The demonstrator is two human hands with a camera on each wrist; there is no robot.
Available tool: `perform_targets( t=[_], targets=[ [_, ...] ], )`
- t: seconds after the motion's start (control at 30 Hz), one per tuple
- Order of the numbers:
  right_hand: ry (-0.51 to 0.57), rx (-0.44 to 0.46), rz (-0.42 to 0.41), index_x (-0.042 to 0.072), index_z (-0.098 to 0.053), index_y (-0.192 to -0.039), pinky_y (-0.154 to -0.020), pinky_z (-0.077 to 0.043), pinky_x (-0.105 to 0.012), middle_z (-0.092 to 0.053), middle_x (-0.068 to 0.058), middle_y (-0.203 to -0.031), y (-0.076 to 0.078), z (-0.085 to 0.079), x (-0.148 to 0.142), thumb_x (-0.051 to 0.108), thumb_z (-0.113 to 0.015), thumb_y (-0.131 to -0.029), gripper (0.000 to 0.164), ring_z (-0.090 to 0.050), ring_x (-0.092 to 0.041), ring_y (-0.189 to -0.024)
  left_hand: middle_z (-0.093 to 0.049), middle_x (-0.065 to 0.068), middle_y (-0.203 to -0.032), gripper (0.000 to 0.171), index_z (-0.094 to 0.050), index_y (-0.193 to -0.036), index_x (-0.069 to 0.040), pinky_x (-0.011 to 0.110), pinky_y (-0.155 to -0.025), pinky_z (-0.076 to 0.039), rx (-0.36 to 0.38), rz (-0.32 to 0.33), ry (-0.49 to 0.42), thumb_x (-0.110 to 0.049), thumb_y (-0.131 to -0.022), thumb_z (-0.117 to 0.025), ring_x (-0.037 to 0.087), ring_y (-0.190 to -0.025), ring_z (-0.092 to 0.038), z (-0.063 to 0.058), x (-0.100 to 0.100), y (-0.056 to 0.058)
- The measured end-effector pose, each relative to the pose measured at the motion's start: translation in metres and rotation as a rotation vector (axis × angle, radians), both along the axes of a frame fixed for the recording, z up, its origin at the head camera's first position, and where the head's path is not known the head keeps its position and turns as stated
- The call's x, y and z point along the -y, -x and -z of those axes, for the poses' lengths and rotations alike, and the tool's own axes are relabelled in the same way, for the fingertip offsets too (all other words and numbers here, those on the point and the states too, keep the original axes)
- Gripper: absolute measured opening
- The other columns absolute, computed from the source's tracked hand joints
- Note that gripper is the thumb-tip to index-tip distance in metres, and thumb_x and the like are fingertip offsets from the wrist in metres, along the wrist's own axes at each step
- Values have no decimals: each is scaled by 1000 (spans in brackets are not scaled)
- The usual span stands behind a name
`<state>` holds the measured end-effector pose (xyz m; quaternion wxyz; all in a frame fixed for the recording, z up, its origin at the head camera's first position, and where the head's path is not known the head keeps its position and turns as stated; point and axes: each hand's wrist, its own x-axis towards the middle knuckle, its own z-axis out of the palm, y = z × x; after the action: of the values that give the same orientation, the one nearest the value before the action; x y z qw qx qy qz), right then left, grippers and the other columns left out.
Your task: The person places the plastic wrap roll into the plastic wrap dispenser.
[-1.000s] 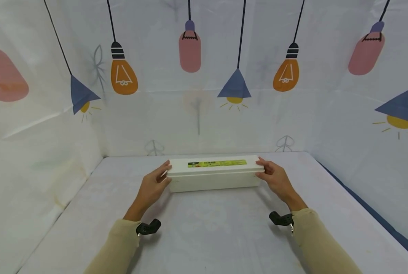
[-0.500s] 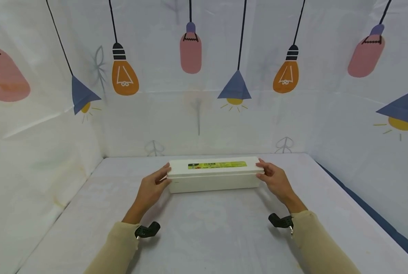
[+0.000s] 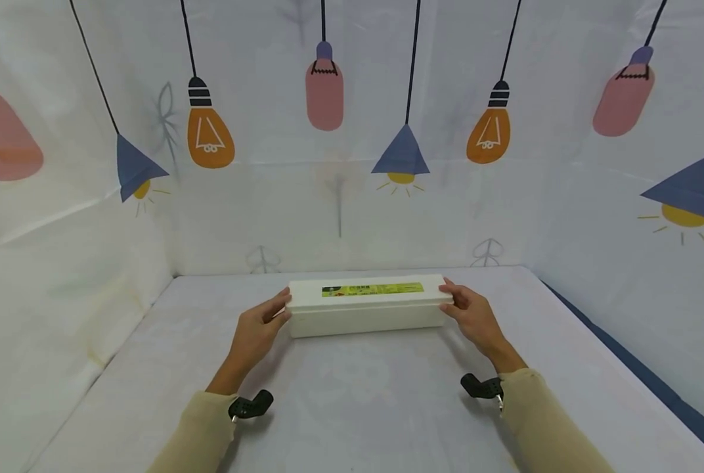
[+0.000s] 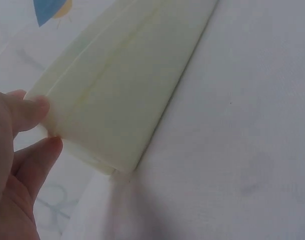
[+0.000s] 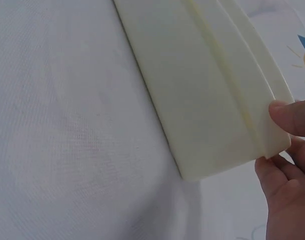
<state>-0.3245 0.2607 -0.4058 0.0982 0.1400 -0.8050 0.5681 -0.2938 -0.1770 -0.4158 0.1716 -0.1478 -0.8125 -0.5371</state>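
Observation:
A long white lidded box (image 3: 364, 320) lies crosswise on the table, with a yellow-green label (image 3: 372, 290) along its top. My left hand (image 3: 257, 330) holds its left end, thumb and fingers at the lid's edge. At the opposite end my right hand (image 3: 475, 318) grips the lid's corner in the same way. In the left wrist view, the left thumb and a finger (image 4: 40, 160) touch the box end (image 4: 110, 107). The right wrist view has the right thumb (image 5: 292, 117) on the lid's rim and fingers under it. The lid sits on the box; its inside is hidden.
A white cloth covers the table (image 3: 352, 407). White sheets printed with hanging lamps and bulbs form a back wall (image 3: 281, 210) and side walls close around it. Black wrist cameras (image 3: 251, 405) are strapped at both sleeves.
The head view has shifted slightly, so everything appears a little lower and further left. Both hands keep their places at the box's ends.

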Motion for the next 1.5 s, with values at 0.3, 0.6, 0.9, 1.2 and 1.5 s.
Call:
perform_targets(
  t=[0.3, 0.6, 0.9, 1.2, 1.5],
  targets=[
    [-76, 7, 38, -7, -57, -133, -101, -38, -13, -37, -15, -157, -6, -4, -3, 3, -64, -98, 38, -37, -32, -143, -52, -3, -146, 39, -65, -132, -3, 23, -96, -48, 6, 17, -30, -4, -94, -70, 17, -132, -52, 4, -3, -3],
    [-79, 60, 43, -6, -55, -136, -114, -31, -43, -36, -13, -157, -6, -8, -4, 3, -64, -98, 40, -32, -31, -146, -50, 3, -149, 42, -63, -134, -3, 36, -98, -49, 42, -41, 23, -15, -95, -72, 24, -130, -55, -1, -8, -1],
    [-79, 92, 31, -5, -55, -137, -114, -31, -43, -33, -11, -159, -5, -6, -3, 1, -60, -99, 39, -29, -30, -147, -53, 6, -146, 38, -66, -130, -7, 34, -99, -49, 102, -91, 57, -20, -95, -72, 25, -124, -60, -5, -8, 0],
    [-92, 65, 38, -4, -55, -137, -110, -37, -34, -35, -11, -158, -7, -5, -1, 1, -60, -99, 39, -33, -32, -145, -52, 8, -147, 37, -65, -131, -6, 38, -100, -49, 81, -76, 78, -18, -97, -69, 29, -125, -58, -5, -5, 1],
    [-120, 61, 63, -5, -47, -145, -109, -38, -48, -41, -17, -155, -7, -8, -4, 1, -59, -99, 47, -42, -40, -138, -49, 3, -151, 42, -62, -136, -11, 41, -100, -49, 133, -83, 68, -23, -97, -69, 29, -125, -58, -1, -2, 1]
  ],
)
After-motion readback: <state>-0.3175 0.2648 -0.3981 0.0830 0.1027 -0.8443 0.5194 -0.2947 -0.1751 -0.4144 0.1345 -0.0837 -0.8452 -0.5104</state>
